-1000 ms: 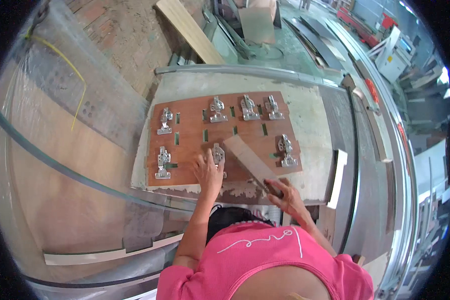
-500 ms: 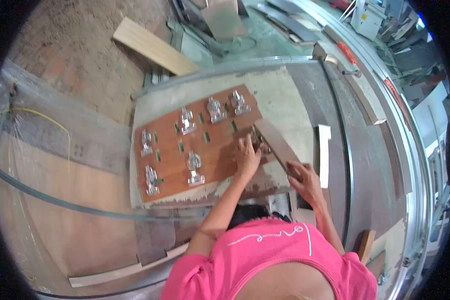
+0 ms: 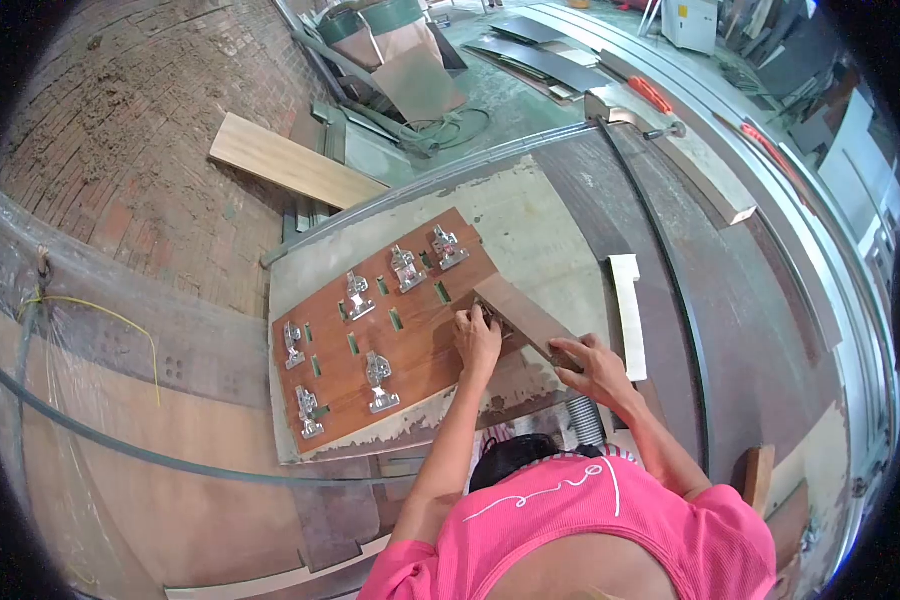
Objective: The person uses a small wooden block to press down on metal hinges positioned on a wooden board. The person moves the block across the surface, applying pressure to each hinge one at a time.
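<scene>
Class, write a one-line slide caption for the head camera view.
Left hand presses a metal hinge on a reddish-brown slotted wooden board while the right hand grips a narrow brown wooden strip.

- I saw the brown board (image 3: 410,340) studded with metal hinges (image 3: 380,382), standing in rows; only narrow lanes of bare wood ran between them.
- My left hand (image 3: 477,340) and the wooden strip (image 3: 525,318) held by my right hand (image 3: 598,372) blocked the board's right corner.
- The pale bench top (image 3: 530,225) beyond the board lay open.
- A white offcut (image 3: 627,315) lay close on the right, narrowing that side.
</scene>
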The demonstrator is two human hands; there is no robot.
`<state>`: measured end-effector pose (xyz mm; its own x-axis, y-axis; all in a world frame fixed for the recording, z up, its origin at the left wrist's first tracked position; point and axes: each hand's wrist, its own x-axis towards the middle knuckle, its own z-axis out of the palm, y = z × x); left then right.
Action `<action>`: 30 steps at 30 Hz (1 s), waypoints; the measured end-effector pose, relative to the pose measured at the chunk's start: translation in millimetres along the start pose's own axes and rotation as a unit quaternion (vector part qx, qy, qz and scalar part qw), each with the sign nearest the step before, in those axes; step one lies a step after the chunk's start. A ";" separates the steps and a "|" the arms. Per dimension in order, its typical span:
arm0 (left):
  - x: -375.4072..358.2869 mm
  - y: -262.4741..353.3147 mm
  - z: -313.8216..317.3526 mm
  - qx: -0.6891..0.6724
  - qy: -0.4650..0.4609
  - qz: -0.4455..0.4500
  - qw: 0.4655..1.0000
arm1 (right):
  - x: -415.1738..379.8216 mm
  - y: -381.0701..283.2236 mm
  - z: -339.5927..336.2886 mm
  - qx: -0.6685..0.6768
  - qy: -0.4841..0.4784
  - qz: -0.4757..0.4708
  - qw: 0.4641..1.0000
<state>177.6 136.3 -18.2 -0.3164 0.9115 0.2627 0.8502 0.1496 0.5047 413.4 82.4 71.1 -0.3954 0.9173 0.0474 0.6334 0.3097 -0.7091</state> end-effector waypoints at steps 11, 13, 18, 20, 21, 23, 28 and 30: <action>3.8 -7.7 -1.3 -0.017 -0.030 -0.012 0.999 | 2.9 1.8 2.1 0.015 -0.008 0.007 1.000; 1.8 -8.6 -4.3 -0.011 -0.034 -0.002 0.999 | 2.5 1.5 1.9 0.014 -0.017 0.009 1.000; 3.0 -3.2 -10.4 -0.034 -0.040 -0.010 0.999 | 3.6 -1.0 0.7 0.023 -0.024 0.021 0.999; 2.7 -0.8 -16.0 -0.042 -0.056 -0.019 0.997 | 7.3 -0.2 1.1 0.023 -0.028 0.031 0.999; 3.2 -2.1 -16.8 -0.053 -0.066 -0.017 0.996 | 9.2 -0.7 0.7 0.034 -0.024 0.021 0.999; 8.8 -16.7 -8.9 -0.083 -0.072 -0.023 0.994 | 15.8 0.9 2.5 0.035 -0.020 0.011 0.999; 67.7 -41.6 -21.8 -0.113 0.039 0.031 0.992 | 64.7 -15.4 1.4 0.029 -0.005 -0.015 0.999; 99.7 -46.2 -28.0 -0.097 0.059 0.024 0.993 | 93.9 -21.1 7.1 0.010 0.008 -0.040 0.999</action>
<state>95.0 209.6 7.8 -0.3339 0.8627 0.3799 0.7724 0.0194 0.6348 358.1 160.3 85.6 -0.4324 0.8943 0.1155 0.5875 0.3765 -0.7163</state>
